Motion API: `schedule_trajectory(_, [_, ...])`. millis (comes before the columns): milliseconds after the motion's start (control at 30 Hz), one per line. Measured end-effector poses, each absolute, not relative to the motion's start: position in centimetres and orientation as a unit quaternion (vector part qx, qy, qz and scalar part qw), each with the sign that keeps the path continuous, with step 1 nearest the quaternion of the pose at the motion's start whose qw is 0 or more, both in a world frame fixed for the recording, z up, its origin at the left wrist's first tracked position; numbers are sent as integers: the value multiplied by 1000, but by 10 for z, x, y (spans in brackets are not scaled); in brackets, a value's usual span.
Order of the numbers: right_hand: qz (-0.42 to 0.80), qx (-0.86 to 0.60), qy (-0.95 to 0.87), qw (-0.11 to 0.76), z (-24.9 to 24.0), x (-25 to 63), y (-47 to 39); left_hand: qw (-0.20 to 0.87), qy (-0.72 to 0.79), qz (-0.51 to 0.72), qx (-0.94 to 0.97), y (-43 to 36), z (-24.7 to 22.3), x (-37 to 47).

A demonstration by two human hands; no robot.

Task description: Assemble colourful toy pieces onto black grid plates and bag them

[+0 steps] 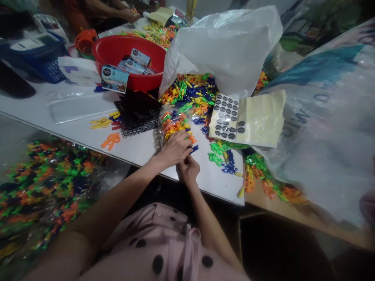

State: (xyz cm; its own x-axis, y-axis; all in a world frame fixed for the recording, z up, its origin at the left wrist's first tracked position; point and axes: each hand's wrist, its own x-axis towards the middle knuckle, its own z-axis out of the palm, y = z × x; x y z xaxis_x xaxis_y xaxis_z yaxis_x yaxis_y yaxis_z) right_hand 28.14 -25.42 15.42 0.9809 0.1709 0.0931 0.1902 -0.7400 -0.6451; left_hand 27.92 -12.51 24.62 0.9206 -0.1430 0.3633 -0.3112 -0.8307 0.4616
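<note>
A clear plastic bag filled with small orange, yellow, green and blue plastic pieces lies on the table in front of me. My left hand is curled over the near end of this bag. Just below it, by the table's front edge, my right hand is closed, its fingertips partly hidden under the left. A dark blue piece shows beside my left fingertips. To the right lie loose green pieces and blue pieces; orange pieces lie to the left.
Behind the bag stands a large white sack with a heap of coloured pieces. A sticker sheet, black mesh panels, a red basin and a blue basket surround it. Another person's hand is at the far side.
</note>
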Motion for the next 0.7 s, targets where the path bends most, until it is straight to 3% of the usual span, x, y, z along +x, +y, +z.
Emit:
schedule_trajectory(367, [-5, -955, -109, 276, 148, 284, -247, 263, -123, 174, 941, -125, 239, 282])
schedule_trajectory(533, [15, -921, -146, 361, 156, 278, -264, 236, -139, 185, 944, -119, 246, 272])
schedule_trajectory(700, [-7, -891, -166, 423, 157, 295, -283, 132, -82, 255, 954, -139, 260, 269])
